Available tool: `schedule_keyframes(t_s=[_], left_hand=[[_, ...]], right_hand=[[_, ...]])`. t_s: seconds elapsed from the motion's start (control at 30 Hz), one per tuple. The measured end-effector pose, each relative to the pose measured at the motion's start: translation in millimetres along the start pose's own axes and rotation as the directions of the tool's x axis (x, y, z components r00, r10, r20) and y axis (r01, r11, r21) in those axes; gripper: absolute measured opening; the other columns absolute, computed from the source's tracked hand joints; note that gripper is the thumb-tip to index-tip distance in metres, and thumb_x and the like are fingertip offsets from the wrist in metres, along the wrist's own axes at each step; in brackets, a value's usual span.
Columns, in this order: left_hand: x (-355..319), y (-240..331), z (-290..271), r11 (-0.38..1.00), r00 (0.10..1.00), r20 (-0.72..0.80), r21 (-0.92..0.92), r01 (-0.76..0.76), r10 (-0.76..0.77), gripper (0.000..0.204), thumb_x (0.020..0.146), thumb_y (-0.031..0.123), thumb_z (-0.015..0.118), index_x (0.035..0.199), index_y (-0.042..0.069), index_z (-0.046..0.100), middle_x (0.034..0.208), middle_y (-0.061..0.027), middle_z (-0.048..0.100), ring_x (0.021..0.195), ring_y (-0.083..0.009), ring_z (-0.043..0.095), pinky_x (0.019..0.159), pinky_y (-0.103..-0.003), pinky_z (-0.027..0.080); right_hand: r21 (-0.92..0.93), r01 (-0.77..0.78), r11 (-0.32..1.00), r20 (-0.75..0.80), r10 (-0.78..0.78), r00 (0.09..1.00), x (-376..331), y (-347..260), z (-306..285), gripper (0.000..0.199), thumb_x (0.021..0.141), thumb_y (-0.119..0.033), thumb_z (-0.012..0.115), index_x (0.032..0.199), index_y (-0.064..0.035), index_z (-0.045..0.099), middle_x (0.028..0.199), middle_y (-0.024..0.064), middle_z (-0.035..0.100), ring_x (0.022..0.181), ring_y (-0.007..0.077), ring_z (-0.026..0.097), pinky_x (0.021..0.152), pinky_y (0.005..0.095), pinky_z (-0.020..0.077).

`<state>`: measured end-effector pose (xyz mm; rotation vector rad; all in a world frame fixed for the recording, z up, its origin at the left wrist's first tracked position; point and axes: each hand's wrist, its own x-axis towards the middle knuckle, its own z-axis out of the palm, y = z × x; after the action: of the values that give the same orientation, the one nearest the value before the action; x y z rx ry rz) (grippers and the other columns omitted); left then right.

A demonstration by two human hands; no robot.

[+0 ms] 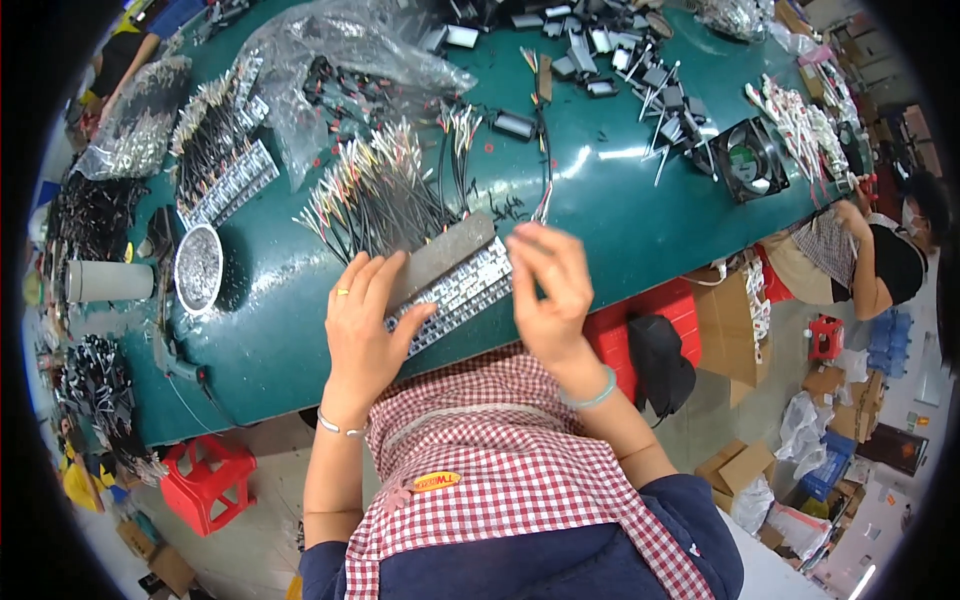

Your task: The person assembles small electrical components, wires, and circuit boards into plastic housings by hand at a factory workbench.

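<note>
My left hand [365,315] spans the near-left end of a flat grey bar [445,258], with its fingers at the far side and the thumb over a panel of small circuit boards [465,290]. The bar lies across the panel. Beyond it fans a thick bundle of black cables [385,195] with stripped red, white and yellow wire ends. At the panel's right end is my right hand [550,290], fingers curled in a pinch; whatever sits between the fingertips is too small to make out. Just beyond those fingers ends a thin cable [547,160].
A white cup of grey bits [199,268], a soldering iron [180,345] and another wired panel [232,185] are on the left. Clear plastic bags [350,45], black casings [590,50] and a square fan [750,160] lie farther back. Another person [860,250] sits at right.
</note>
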<state>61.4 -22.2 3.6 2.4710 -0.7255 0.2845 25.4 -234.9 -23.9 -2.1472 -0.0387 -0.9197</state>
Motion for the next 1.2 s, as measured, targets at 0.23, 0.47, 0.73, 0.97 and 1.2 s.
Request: schedule_keyframes(t_s=[0.23,0.47,0.73,0.97,1.2], left_hand=[[-8.7,-2.0,-6.8,0.964,0.941,-0.273,-0.228,0.138,-0.199,0.032,0.080,0.006,0.072,0.110,-0.001,0.064,0.108,-0.0180,0.065,0.109,-0.0368,0.059,0.095,-0.043,0.045],[-8.8,-16.9,-10.4,0.854,0.788,-0.359,-0.355,0.381,-0.500,0.017,0.087,0.001,0.062,0.103,-0.005,0.065,0.105,-0.0170,0.066,0.100,-0.0282,0.063,0.092,-0.036,0.047],[15.8,-16.1,-7.9,0.887,0.833,-0.326,-0.280,0.366,-0.446,0.014,0.087,-0.003,0.060,0.101,-0.006,0.065,0.101,-0.0155,0.066,0.095,-0.0261,0.063,0.088,-0.034,0.047],[19.6,-17.0,-14.5,0.874,0.807,-0.349,-0.280,0.396,-0.477,0.014,0.088,-0.004,0.059,0.100,-0.006,0.065,0.101,-0.0142,0.066,0.092,-0.0238,0.063,0.087,-0.034,0.048],[27.2,-17.6,-8.6,0.818,0.775,-0.302,-0.364,0.445,-0.555,0.013,0.089,-0.004,0.057,0.100,-0.006,0.065,0.100,-0.0137,0.066,0.092,-0.0213,0.062,0.085,-0.032,0.048]], right_hand=[[-0.282,-0.145,0.948,0.188,0.203,0.961,65.0,97.3,-10.9,0.016,0.080,-0.001,0.065,0.096,-0.0017,0.070,0.098,0.0140,0.065,0.091,0.0316,0.063,0.079,0.0383,0.0511],[-0.190,-0.156,0.969,0.103,0.178,0.979,95.1,108.5,-10.8,0.018,0.077,0.006,0.063,0.093,-0.0021,0.068,0.093,0.0132,0.062,0.087,0.0325,0.062,0.077,0.0387,0.0507],[0.020,-0.097,0.995,0.406,0.081,0.910,113.2,128.0,12.6,0.016,0.077,0.001,0.066,0.092,-0.0032,0.067,0.098,0.0117,0.062,0.096,0.0323,0.059,0.083,0.0402,0.0492],[-0.399,0.052,0.916,0.017,-0.050,0.999,176.9,180.2,-61.0,0.030,0.075,-0.007,0.069,0.104,-0.0117,0.067,0.117,0.0128,0.059,0.110,0.0332,0.053,0.095,0.0431,0.0433],[-0.542,-0.387,0.746,0.061,0.493,0.868,222.6,283.7,-97.0,0.055,0.080,-0.052,0.066,0.130,-0.0276,0.060,0.147,0.0166,0.042,0.133,0.0369,0.039,0.108,0.0517,0.0304]])
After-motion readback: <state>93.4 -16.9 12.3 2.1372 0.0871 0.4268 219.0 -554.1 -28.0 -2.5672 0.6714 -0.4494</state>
